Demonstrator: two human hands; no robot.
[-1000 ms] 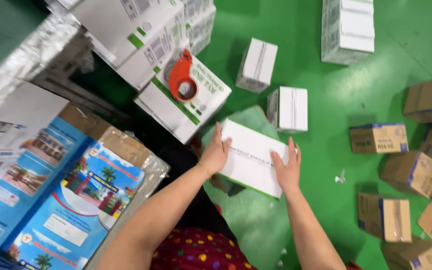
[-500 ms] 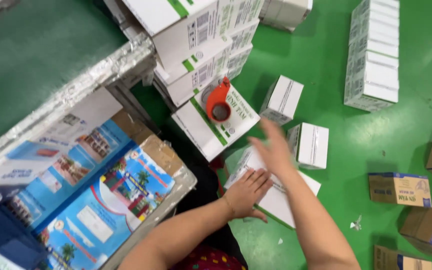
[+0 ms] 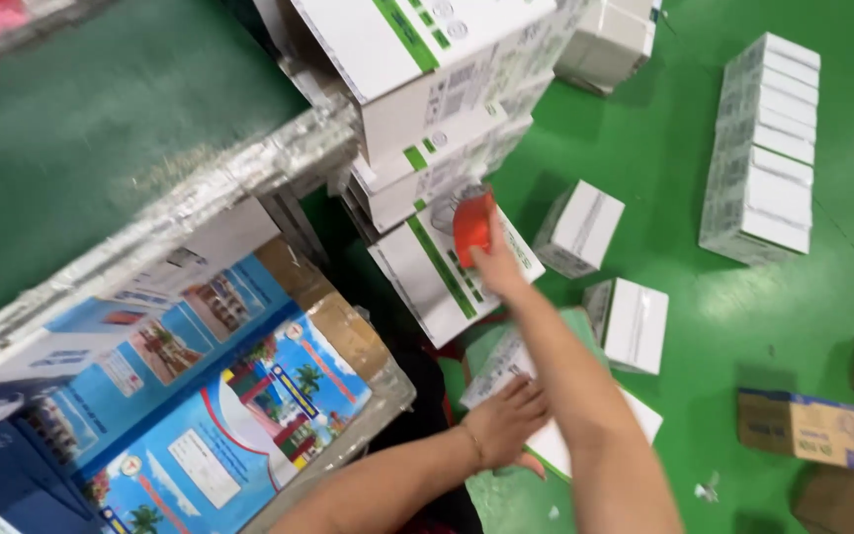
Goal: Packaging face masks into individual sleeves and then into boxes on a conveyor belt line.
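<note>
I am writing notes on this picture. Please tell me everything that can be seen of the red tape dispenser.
The red tape dispenser looks like glossy red-orange plastic, rounded in shape, blurred by motion. A paler roll, probably tape, shows at its upper left. It sits on top of a white carton with a green stripe, below a stack of similar cartons. The right hand reaches up and grips it from below; the fingers cover its lower part.

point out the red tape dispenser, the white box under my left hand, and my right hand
red tape dispenser (image 3: 470, 223), head view, its red body.
white box (image 3: 635, 413), head view, bare right corner.
right hand (image 3: 492, 269), head view, back of hand.
</note>
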